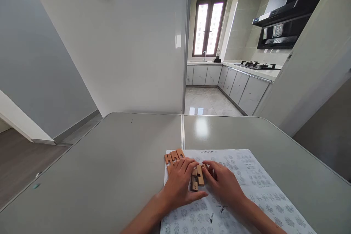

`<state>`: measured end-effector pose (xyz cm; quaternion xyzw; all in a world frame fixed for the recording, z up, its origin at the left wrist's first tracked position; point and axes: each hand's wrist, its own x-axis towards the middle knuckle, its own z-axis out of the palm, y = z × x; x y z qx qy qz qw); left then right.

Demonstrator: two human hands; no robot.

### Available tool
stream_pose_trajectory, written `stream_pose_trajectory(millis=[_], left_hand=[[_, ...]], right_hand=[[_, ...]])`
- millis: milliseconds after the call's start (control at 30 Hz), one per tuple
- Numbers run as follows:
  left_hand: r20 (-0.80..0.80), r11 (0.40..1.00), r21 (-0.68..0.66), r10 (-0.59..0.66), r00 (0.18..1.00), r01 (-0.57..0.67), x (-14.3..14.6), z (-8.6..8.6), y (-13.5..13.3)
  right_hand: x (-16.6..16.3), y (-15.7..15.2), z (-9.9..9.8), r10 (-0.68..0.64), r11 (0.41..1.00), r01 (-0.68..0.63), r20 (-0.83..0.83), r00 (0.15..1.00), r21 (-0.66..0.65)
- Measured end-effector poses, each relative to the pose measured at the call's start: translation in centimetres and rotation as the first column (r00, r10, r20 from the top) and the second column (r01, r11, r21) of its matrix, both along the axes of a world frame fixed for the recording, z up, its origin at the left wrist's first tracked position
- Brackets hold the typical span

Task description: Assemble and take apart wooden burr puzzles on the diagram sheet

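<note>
Resting palm-down on a white printed paper sheet [246, 190] covered in small diagrams, the left hand [179, 184] lies with its fingers spread loosely and its thumb stretched out toward the right, just under a small cluster of light-brown notched wooden puzzle blocks [197, 178]. Its fingertips touch the cluster's left side; it grips nothing that can be seen. The right hand [223, 182] sits just beside the cluster on the other side, fingers curled narrowly, their tips pressed against the blocks' right edge; whether it actually pinches a piece cannot be told. The cluster stands on the sheet between both hands, near the sheet's upper left part. A second group of similar tan wooden notched pieces [173, 156] lies at the sheet's top left corner, partly hidden behind the left hand's fingers. The sheet lies on a smooth grey-green desk [109, 168] with a metal seam running down its middle. Beyond the desk stands a white wall panel [131, 51], and to its right a kitchen opens with pale cabinets [241, 87], a black range hood [285, 22] and a dark-framed window [208, 27].
</note>
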<state>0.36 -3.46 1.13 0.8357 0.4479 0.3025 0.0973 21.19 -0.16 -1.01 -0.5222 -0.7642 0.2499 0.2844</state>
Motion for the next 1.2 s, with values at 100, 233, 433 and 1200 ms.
stream_pose_trajectory(millis=[100,233,433,1200], left_hand=[[0.002,1.000,0.006,-0.007,1.000,0.007,-0.07,-0.16,0.06],[0.005,1.000,-0.009,-0.005,1.000,0.006,-0.07,-0.16,0.10],[0.001,0.999,-0.043,0.008,1.000,-0.008,-0.05,-0.05,0.11],[-0.018,0.997,-0.054,0.060,0.998,-0.061,-0.04,-0.31,0.02]], right_hand=[[-0.10,-0.02,-0.15,0.000,1.000,0.000,0.008,1.000,0.020],[-0.18,-0.01,-0.37,0.014,0.999,-0.014,0.006,1.000,0.039],[-0.32,-0.10,-0.35,0.017,1.000,-0.016,-0.047,0.999,0.008],[-0.71,-0.47,-0.57,0.195,0.981,-0.193,-0.184,0.963,0.028]])
